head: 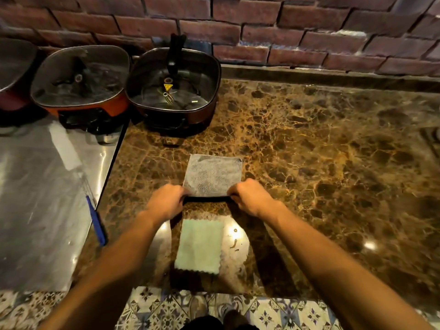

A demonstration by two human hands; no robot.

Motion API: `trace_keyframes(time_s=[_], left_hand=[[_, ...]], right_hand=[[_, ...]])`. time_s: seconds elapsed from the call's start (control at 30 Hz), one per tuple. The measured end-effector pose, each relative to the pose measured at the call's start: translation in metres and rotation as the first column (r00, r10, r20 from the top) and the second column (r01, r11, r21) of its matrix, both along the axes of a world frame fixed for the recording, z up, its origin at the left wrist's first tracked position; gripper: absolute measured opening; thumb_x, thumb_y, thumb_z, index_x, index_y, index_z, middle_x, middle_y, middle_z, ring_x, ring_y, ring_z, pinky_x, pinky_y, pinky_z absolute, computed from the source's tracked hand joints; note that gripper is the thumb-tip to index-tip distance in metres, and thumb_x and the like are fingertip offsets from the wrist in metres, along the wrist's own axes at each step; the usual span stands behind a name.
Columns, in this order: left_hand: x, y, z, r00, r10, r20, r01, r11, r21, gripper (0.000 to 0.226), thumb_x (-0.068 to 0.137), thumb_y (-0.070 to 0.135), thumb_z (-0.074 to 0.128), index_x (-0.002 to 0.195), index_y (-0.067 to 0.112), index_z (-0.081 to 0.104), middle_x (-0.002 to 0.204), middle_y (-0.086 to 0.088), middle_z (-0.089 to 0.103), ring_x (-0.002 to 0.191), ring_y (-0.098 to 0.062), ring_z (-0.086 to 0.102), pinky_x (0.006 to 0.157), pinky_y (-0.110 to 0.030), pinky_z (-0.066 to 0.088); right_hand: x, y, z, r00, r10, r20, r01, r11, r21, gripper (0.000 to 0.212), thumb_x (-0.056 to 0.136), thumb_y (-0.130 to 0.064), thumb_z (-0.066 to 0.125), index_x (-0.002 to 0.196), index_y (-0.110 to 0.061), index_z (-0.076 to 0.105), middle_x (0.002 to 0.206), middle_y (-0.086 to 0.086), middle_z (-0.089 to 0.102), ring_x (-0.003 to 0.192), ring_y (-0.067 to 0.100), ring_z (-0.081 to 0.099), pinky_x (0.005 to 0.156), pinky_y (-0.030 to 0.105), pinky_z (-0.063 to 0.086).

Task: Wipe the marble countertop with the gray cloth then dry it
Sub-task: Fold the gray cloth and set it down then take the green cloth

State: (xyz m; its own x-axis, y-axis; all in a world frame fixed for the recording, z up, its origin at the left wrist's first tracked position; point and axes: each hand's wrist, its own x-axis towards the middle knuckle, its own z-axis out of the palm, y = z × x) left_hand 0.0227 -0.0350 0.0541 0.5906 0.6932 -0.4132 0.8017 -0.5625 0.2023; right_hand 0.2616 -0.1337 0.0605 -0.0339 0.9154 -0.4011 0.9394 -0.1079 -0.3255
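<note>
Patterned floor tiles (166,310) in blue and white run along the near edge of the picture, below the counter's front. Two bare forearms reach out over them to the marble countertop (321,163), a glossy brown stone veined with gold that carries several bright spots of reflected light. Near its front edge lies a pale green cloth (198,246), flat, with a wavy border. Just beyond it, toward the wall, the gray cloth (212,175) is spread as a flat square. The left hand (166,202) pinches the cloth's near left corner with fingers curled closed on it, and the right hand (250,197) grips the near right corner the same way; that near edge looks raised a little off the stone, casting a dark shadow beneath.

To the left the marble meets a stainless steel surface (35,198), where a blue-handled tool (95,222) lies beside the seam. At the far left stand two square electric pots with glass lids, one orange (81,84) and one dark (173,89). A red brick wall (285,27) closes off the far side.
</note>
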Motion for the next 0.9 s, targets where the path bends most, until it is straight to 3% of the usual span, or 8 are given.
trace_keyframes(time_s=[0.13,0.3,0.4,0.47,0.63,0.8,0.9], left_hand=[[-0.011,-0.024,-0.018,0.997,-0.053,-0.061,0.052,0.999,-0.010,0.032,0.095,0.019,0.054,0.123,0.024,0.069,0.124,-0.008,0.071,0.109,-0.033,0.067,0.086,-0.041,0.055],[-0.026,-0.042,-0.041,0.999,-0.041,0.002,0.041,0.999,0.029,0.055,0.097,0.016,0.052,0.152,0.017,0.046,0.162,-0.005,0.039,0.146,-0.030,0.038,0.114,-0.046,0.040],[-0.036,-0.058,-0.053,0.994,0.030,0.106,-0.032,0.999,0.012,0.049,0.098,0.024,0.056,0.146,0.013,0.053,0.152,-0.010,0.047,0.136,-0.034,0.046,0.111,-0.048,0.041],[-0.039,-0.068,-0.059,0.986,0.067,0.155,-0.063,0.998,-0.026,0.047,0.095,0.028,0.062,0.139,0.013,0.059,0.145,-0.011,0.051,0.132,-0.034,0.050,0.109,-0.049,0.043],[-0.041,-0.089,-0.061,0.955,0.164,0.247,-0.149,0.986,-0.077,0.046,0.093,0.025,0.068,0.138,0.017,0.059,0.135,-0.008,0.051,0.126,-0.030,0.049,0.106,-0.046,0.045],[-0.033,-0.094,-0.062,0.917,0.259,0.304,-0.217,0.962,-0.166,0.042,0.088,0.013,0.070,0.129,0.019,0.065,0.116,-0.008,0.058,0.112,-0.027,0.057,0.096,-0.034,0.047],[-0.024,-0.101,-0.052,0.902,0.245,0.356,-0.175,0.960,-0.218,0.022,0.086,0.007,0.071,0.102,0.022,0.074,0.101,-0.002,0.053,0.098,-0.019,0.052,0.081,-0.025,0.034]], right_hand=[[-0.022,-0.030,-0.031,0.999,-0.030,0.031,0.031,0.999,-0.030,0.033,0.098,-0.013,0.056,0.128,-0.020,0.069,0.112,0.016,0.074,0.102,0.040,0.068,0.084,0.047,0.057],[-0.047,-0.059,-0.049,0.991,-0.098,0.091,0.086,0.988,0.127,0.037,0.083,-0.011,0.061,0.119,-0.013,0.069,0.114,0.009,0.071,0.106,0.035,0.063,0.087,0.045,0.054],[-0.068,-0.072,-0.060,0.985,-0.170,-0.010,0.170,0.971,0.167,0.031,0.089,-0.020,0.065,0.119,-0.011,0.069,0.113,0.011,0.067,0.102,0.038,0.061,0.085,0.048,0.054],[-0.083,-0.076,-0.062,0.981,-0.177,-0.075,0.186,0.972,0.140,0.032,0.095,-0.027,0.064,0.121,-0.010,0.066,0.116,0.012,0.061,0.108,0.037,0.058,0.091,0.046,0.051],[-0.105,-0.079,-0.063,0.960,-0.278,-0.047,0.281,0.955,0.092,0.042,0.099,-0.030,0.062,0.138,-0.013,0.055,0.131,0.015,0.050,0.125,0.034,0.046,0.102,0.038,0.040],[-0.104,-0.087,-0.064,0.887,-0.415,-0.204,0.431,0.902,0.036,0.025,0.091,-0.020,0.069,0.114,-0.015,0.060,0.121,0.013,0.053,0.122,0.033,0.046,0.101,0.035,0.037],[-0.098,-0.091,-0.057,0.850,-0.449,-0.274,0.474,0.880,0.028,0.032,0.087,-0.017,0.074,0.115,-0.016,0.060,0.117,0.012,0.059,0.115,0.034,0.055,0.096,0.038,0.043]])
